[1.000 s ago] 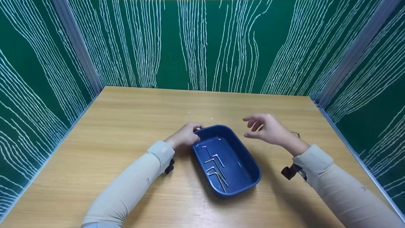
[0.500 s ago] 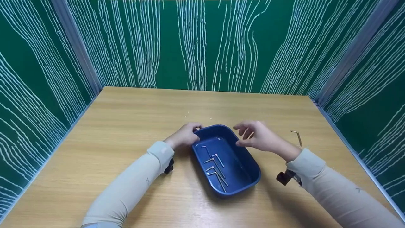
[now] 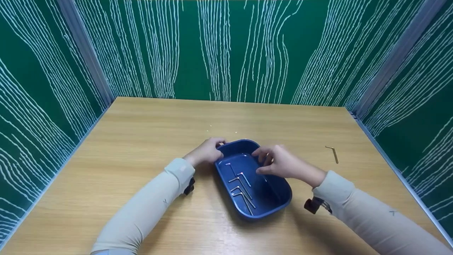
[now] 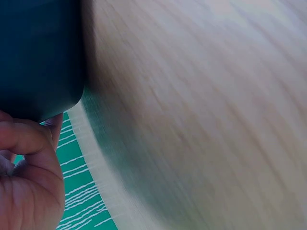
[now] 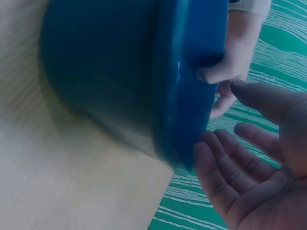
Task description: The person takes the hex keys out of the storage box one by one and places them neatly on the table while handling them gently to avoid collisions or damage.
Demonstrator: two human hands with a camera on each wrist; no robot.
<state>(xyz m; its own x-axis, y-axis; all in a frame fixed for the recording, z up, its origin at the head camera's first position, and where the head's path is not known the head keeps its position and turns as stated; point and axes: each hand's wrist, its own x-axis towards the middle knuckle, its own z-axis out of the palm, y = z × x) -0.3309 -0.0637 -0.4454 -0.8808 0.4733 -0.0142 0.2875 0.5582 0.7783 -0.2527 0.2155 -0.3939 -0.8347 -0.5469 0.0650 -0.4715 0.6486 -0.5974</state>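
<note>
A deep blue tray [image 3: 267,198] with rounded corners stands on the table, slanted in the head view. My left hand [image 3: 208,150] grips its far-left rim, thumb on the inner side and fingers outside. The left wrist view shows that hand [image 4: 29,182] close against the tray's dark outer wall [image 4: 38,57]. Inside the tray, several metal hex keys [image 3: 245,180] lie along the left side. Over the tray's right rim hovers my right hand [image 3: 279,162], fingers loosely bent and thumb apart. In the right wrist view nothing shows between that hand's fingers [image 5: 218,184].
A single brassy hex key [image 3: 334,155] lies on the wooden table [image 3: 148,124], right of the tray. Tiny pale specks [image 3: 236,132] dot the table beyond the tray. Green panels [image 3: 191,49] with white wavy lines enclose the back and sides.
My right hand has moved left and nearer, from beside the tray to over it. The hex key on the right has come fully into sight. My left hand and the tray stay put.
</note>
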